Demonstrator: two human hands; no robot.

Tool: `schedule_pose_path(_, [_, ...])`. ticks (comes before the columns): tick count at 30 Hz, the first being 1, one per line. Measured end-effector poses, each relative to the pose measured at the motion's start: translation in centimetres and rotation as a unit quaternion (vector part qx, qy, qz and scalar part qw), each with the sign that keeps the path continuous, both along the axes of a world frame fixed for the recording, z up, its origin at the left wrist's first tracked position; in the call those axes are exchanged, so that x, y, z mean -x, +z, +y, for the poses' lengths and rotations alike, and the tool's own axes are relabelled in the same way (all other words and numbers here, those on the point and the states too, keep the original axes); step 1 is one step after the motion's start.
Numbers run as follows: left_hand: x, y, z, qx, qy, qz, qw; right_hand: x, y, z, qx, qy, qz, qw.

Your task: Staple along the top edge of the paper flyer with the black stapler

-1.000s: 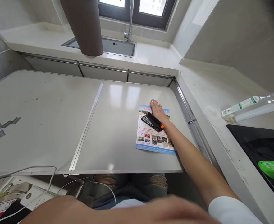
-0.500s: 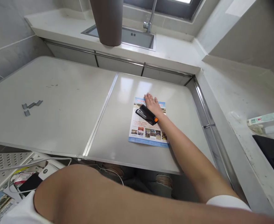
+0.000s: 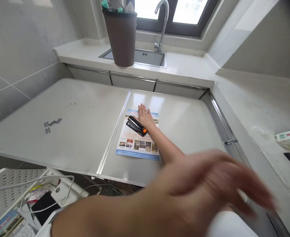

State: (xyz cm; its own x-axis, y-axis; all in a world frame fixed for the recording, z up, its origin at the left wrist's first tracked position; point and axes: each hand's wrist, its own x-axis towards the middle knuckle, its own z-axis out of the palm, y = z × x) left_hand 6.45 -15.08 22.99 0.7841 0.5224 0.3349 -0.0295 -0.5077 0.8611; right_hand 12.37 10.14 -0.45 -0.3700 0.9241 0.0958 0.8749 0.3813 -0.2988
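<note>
A stapler (image 3: pixel 136 126), black with an orange end, lies on a printed flyer (image 3: pixel 127 152) on the folding table. My right hand (image 3: pixel 145 116) rests flat on the flyer's upper part, fingers stretched out, just beside the stapler; its thumb is partly hidden behind the stapler. My left hand (image 3: pixel 199 187) is raised close to the camera, crossing in front of my right forearm. It is blurred by motion, its fingers loosely bent and apart from the thumb, and nothing shows in it.
Grey staple strips (image 3: pixel 51 124) lie on the table's left half. A brown bin (image 3: pixel 123 39) stands on the counter by the sink (image 3: pixel 150 58) and tap (image 3: pixel 163 23). At lower left, a white perforated basket (image 3: pixel 2 187) holds papers and a white device with cables.
My left hand has come into view at the lower right. The camera has tilted up, showing the bin's top and the window. My right hand stays on the flyer.
</note>
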Motion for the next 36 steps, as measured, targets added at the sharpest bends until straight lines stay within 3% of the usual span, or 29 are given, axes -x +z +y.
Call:
schedule_pose_path(2, [1.7,-1.6,3.6,-0.024,0.206,-0.043,0.977,-0.3,-0.2,-0.2,-0.007,0.001,0.014,1.0])
schedule_pose_path(3, [2.8,-3.1,5.7,-0.038,0.313,-0.064,0.947,-0.3,-0.2,-0.3,-0.012,0.0,0.017,1.0])
schedule_pose_path(5, [5.6,-7.0,10.0,-0.062,0.507,-0.054,0.858,-0.4,-0.3,-0.4,-0.02,-0.003,0.021,1.0])
schedule_pose_path(7, [8.7,-11.3,13.7,-0.072,0.611,0.02,0.788,-0.4,-0.3,-0.4,-0.022,-0.004,0.031,0.999])
schedule_pose_path(9, [11.4,-15.1,16.4,-0.057,0.655,0.098,0.747,-0.4,-0.2,-0.3,-0.02,-0.004,0.046,0.999])
schedule_pose_path(11, [13.4,-17.7,17.9,-0.038,0.661,0.155,0.733,-0.4,-0.1,-0.2,-0.018,-0.002,0.058,0.998])
schedule_pose_path(14, [14.7,-19.5,18.8,-0.005,0.676,0.196,0.711,-0.5,0.1,-0.3,-0.016,0.0,0.083,0.996])
schedule_pose_path(19, [14.5,-19.6,19.1,0.016,0.641,0.312,0.701,-1.3,0.0,-1.1,-0.083,-0.023,0.139,0.987])
schedule_pose_path(26, [14.5,-19.7,19.3,0.006,0.631,0.348,0.693,-5.9,-1.0,-3.8,-0.084,-0.015,0.049,0.995])
schedule_pose_path(32, [13.1,-19.5,18.8,-0.04,0.611,0.33,0.718,-10.8,-1.0,-6.3,-0.089,-0.012,0.035,0.995])
schedule_pose_path(36, [9.1,-19.2,19.3,-0.063,0.521,0.326,0.787,-11.8,-0.6,-6.7,-0.112,-0.016,0.047,0.992])
